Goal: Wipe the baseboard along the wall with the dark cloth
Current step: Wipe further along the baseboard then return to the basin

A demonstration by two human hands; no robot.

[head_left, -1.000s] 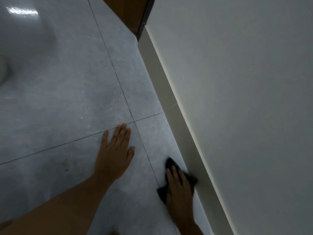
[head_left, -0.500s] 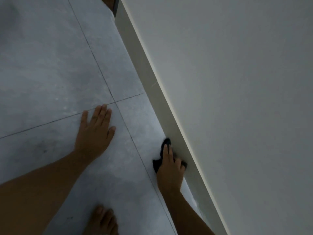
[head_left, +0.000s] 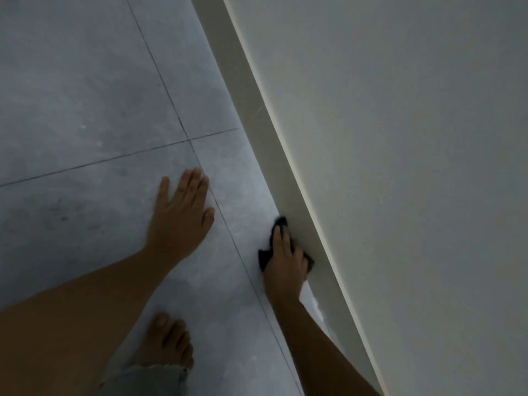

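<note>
The right hand (head_left: 285, 264) presses the crumpled dark cloth (head_left: 264, 257) against the pale baseboard (head_left: 288, 192), fingers clamped on it. The left hand (head_left: 178, 218) lies flat on the grey tiled floor (head_left: 85, 95), fingers apart.

We see the dark cloth (head_left: 276, 230), crumpled and black, pressed against the foot of the pale baseboard (head_left: 251, 90), a plain smooth strip that runs diagonally from the top of the view down toward the lower right.
</note>
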